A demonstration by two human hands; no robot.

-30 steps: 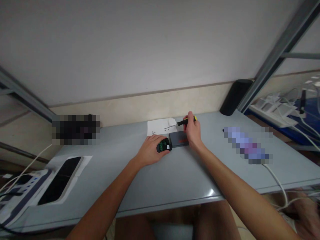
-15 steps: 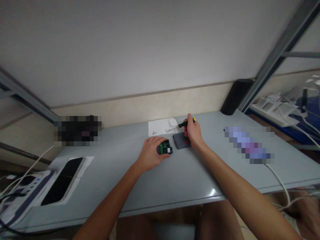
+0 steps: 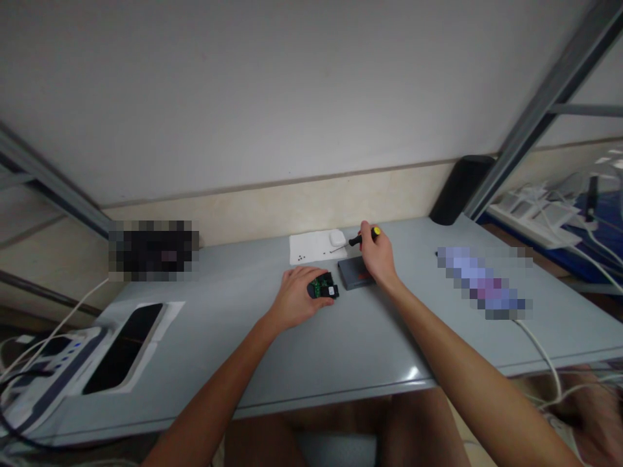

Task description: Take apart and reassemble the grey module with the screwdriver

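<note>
My left hand (image 3: 295, 297) is closed around a small black device with a green circuit board (image 3: 322, 286), its open side facing up, just above or on the table. In my right hand (image 3: 378, 254) is a screwdriver (image 3: 357, 240) with a black and yellow handle. Its thin shaft points left, and the tip is over a sheet of white paper (image 3: 311, 241). Several tiny dark screws (image 3: 300, 257) lie on that paper, with a white rounded case (image 3: 337, 238) on its right part. Below my right hand sits a dark grey box (image 3: 355, 273), partly covered by the hand.
A phone (image 3: 125, 347) lies on paper at the left, beside a power strip (image 3: 61, 373) with cables. A black cylinder (image 3: 460, 189) stands at the back right. Two blurred-out objects are on the grey table (image 3: 335, 350), and a white cable (image 3: 544, 350) trails off its right side.
The screwdriver tip has shifted slightly right and up over the paper, and the handle's yellow end has turned more toward me. My left hand and the device have barely moved.
</note>
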